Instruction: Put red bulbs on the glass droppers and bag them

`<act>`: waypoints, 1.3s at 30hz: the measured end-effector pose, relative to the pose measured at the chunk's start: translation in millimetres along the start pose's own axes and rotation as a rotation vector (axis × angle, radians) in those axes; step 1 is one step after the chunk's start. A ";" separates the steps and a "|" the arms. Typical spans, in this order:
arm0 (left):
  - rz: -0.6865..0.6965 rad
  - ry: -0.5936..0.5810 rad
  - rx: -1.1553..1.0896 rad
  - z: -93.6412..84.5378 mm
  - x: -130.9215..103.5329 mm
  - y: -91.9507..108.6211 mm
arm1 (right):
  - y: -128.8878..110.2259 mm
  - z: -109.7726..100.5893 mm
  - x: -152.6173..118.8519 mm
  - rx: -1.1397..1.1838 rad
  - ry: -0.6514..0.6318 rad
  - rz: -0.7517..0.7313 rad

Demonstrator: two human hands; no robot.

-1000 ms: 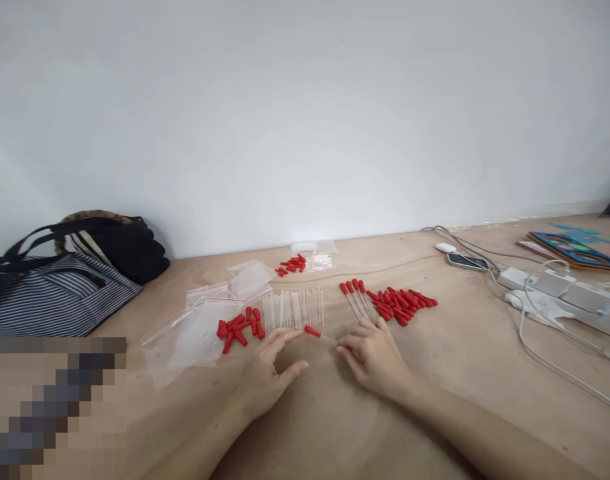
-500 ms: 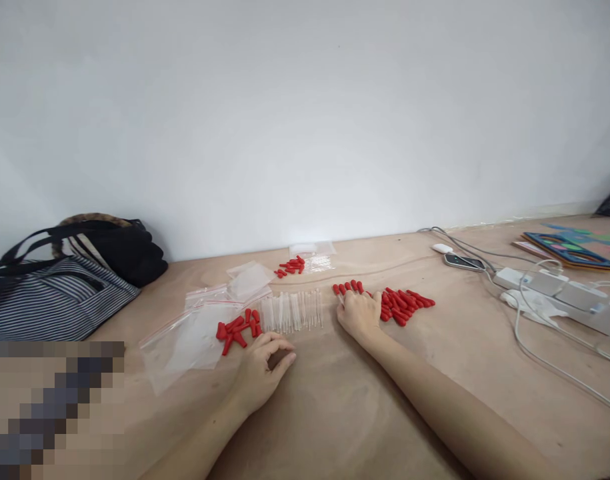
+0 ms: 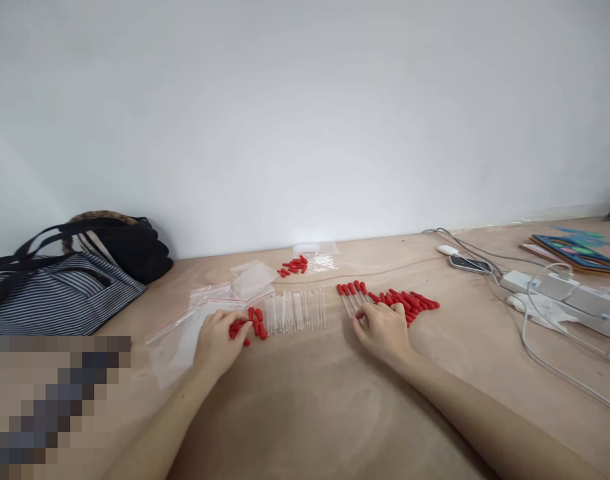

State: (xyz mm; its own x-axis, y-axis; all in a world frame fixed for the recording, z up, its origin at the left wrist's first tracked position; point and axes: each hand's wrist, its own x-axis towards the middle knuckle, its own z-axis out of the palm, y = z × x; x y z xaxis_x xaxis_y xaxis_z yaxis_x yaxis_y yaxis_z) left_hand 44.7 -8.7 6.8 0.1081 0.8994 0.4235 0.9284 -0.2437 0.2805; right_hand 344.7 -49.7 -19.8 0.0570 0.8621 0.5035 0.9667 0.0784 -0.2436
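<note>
Tan table (image 3: 295, 413), clear tubes (image 3: 297, 312) between both hands (image 3: 219, 340) (image 3: 385, 333)

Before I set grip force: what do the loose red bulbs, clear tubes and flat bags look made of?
Loose red bulbs: probably rubber or soft plastic, fairly matte, evenly coloured.
Clear tubes: glass or hard plastic, smooth; transparent look fits both.
Flat bags: likely thin plastic film, glossy, translucent, creased.

Between the left hand (image 3: 219, 339) and right hand (image 3: 385, 330) I see passage over the table (image 3: 305, 393); farther, clear tubes (image 3: 283, 313) obstruct it.
</note>
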 end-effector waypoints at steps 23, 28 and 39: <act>-0.247 -0.210 0.279 1.1 13.7 -7.3 | -21.9 1.7 6.4 0.076 -0.161 0.021; -0.221 -0.215 0.258 2.3 16.4 -10.2 | -47.8 11.9 34.7 0.026 -0.377 0.186; -0.166 -0.206 0.238 7.0 17.8 -11.0 | -58.0 28.5 67.5 0.026 -0.498 0.335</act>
State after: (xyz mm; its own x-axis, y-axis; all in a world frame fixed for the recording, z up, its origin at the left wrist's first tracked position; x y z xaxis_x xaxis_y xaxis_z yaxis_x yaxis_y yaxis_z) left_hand 38.9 12.5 5.1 -0.0046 0.9799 0.1993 0.9935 -0.0182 0.1123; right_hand 285.3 18.2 4.7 0.2279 0.9723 -0.0513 0.9096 -0.2314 -0.3451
